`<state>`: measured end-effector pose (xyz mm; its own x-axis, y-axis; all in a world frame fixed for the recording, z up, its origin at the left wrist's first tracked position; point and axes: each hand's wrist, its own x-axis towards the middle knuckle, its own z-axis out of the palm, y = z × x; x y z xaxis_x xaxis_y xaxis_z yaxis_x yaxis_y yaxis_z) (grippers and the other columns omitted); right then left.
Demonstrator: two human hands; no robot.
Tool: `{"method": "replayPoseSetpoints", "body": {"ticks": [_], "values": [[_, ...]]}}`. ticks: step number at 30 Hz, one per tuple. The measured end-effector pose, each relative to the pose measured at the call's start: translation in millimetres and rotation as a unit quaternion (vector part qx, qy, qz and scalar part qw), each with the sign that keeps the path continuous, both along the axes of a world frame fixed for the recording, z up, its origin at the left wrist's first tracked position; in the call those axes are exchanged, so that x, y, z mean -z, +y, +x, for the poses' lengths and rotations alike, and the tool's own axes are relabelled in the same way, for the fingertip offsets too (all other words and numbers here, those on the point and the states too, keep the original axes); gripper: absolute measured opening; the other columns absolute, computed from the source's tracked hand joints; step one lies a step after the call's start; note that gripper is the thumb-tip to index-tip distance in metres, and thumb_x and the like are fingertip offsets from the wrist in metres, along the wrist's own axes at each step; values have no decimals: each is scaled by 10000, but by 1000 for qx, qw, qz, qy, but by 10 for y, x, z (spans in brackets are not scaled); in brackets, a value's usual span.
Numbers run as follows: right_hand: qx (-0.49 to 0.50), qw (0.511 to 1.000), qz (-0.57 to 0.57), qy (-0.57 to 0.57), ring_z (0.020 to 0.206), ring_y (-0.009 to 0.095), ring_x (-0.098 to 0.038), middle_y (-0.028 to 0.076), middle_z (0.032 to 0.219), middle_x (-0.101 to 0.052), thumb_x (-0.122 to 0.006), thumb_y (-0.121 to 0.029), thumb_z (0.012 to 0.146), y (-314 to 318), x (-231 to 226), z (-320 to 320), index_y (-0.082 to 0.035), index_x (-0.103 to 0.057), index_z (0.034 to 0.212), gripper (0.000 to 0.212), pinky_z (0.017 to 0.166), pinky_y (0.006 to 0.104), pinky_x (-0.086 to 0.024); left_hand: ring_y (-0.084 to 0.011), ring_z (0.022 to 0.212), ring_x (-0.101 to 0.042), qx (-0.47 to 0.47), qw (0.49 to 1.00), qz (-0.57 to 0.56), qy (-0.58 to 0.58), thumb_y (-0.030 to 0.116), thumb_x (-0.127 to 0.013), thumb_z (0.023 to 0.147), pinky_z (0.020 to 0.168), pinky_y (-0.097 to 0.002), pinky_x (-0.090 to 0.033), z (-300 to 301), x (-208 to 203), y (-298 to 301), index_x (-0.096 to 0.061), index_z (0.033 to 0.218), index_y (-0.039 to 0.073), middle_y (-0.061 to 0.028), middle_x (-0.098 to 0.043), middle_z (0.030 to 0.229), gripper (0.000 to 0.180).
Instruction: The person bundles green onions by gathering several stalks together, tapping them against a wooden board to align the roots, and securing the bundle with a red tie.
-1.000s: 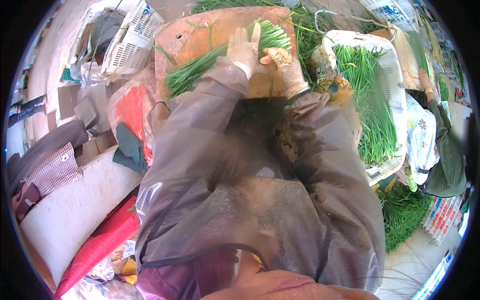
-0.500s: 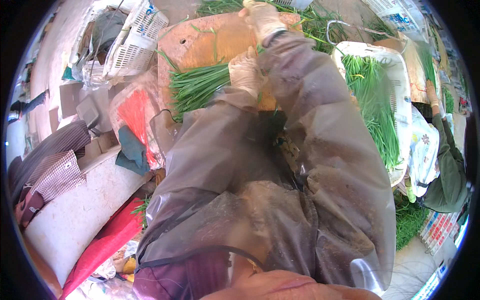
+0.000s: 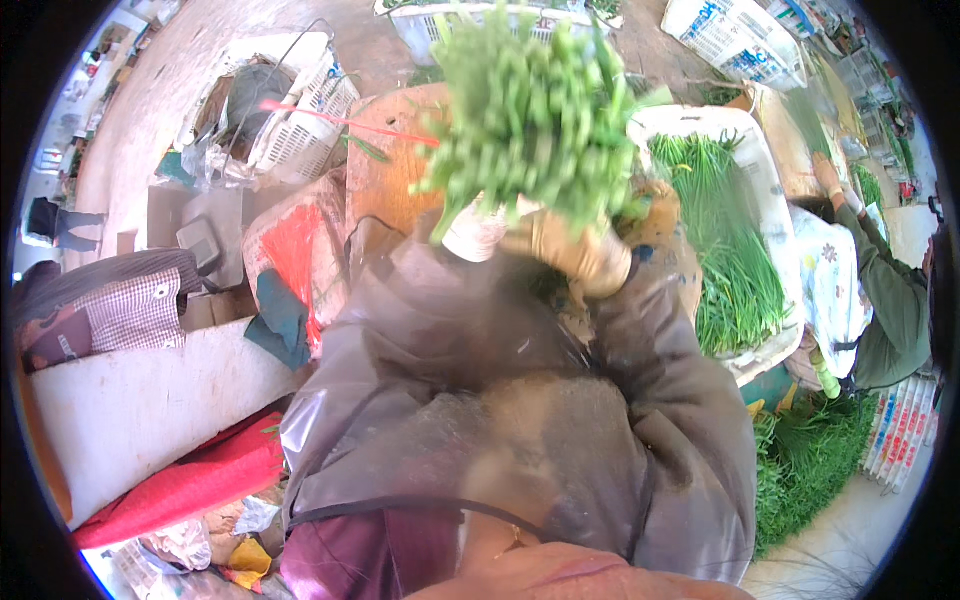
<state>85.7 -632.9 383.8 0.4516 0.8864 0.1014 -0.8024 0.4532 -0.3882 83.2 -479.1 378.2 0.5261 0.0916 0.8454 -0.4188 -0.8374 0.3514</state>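
A thick bunch of green stalks (image 3: pixel 535 110) stands raised in front of me, blurred by motion, its pale green ends turned up toward my view. My left hand (image 3: pixel 474 232), in a pale glove, is closed around its lower part. Right beside it, my right hand (image 3: pixel 575 252), in a tan-stained glove, is also closed against the underside; the leaves hide part of its fingers. A red tie strip (image 3: pixel 350 123) sticks out leftward from the bunch. Behind and below it lies an orange-brown wooden board (image 3: pixel 390 190).
A white basket (image 3: pixel 785 230) of long green leaves stands to my right. At my left are red strips (image 3: pixel 290 250), a dark green cloth (image 3: pixel 278 322) and a white crate (image 3: pixel 300 135). Another person's sleeve (image 3: pixel 885 290) shows at the far right, by a pile of greens (image 3: pixel 815 470).
The bunch has come up off the board toward me, turned end-on. My right hand has drawn back from the board's far edge to join my left. A red strip now shows at the bunch.
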Motion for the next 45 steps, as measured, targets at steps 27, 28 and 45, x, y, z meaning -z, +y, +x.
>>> {"method": "replayPoseSetpoints", "body": {"ticks": [27, 28, 45], "values": [[332, 846, -346, -233, 1076, 177, -562, 95, 1178, -598, -777, -85, 766, 102, -242, 300, -18, -384, 1342, 701, 912, 297, -478, -229, 1092, -577, 508, 536, -560, 377, 37, -678, 756, 918, -378, -480, 28, -36, 255, -521, 1262, 26, -93, -610, 1173, 530], [376, 843, -299, -241, 1058, 166, -566, 83, 1156, -606, -771, -116, 780, 126, -365, 287, -9, -423, 1289, 625, 900, 295, -476, -231, 1102, -571, 481, 535, -583, 379, 31, -659, 744, 947, -378, -459, -43, -9, 228, -517, 1268, 28, -88, -600, 1191, 543], [291, 307, -550, -720, 817, 170, -621, 99, 1001, -608, -596, -197, 895, -1053, -891, 1875, -28, -564, 1233, 379, 739, 262, -519, -240, 1038, -600, 406, 547, -658, 320, 120, -627, 730, 933, -363, -466, -943, 154, 32, -535, 1246, 11, -106, -626, 1149, 535]]}}
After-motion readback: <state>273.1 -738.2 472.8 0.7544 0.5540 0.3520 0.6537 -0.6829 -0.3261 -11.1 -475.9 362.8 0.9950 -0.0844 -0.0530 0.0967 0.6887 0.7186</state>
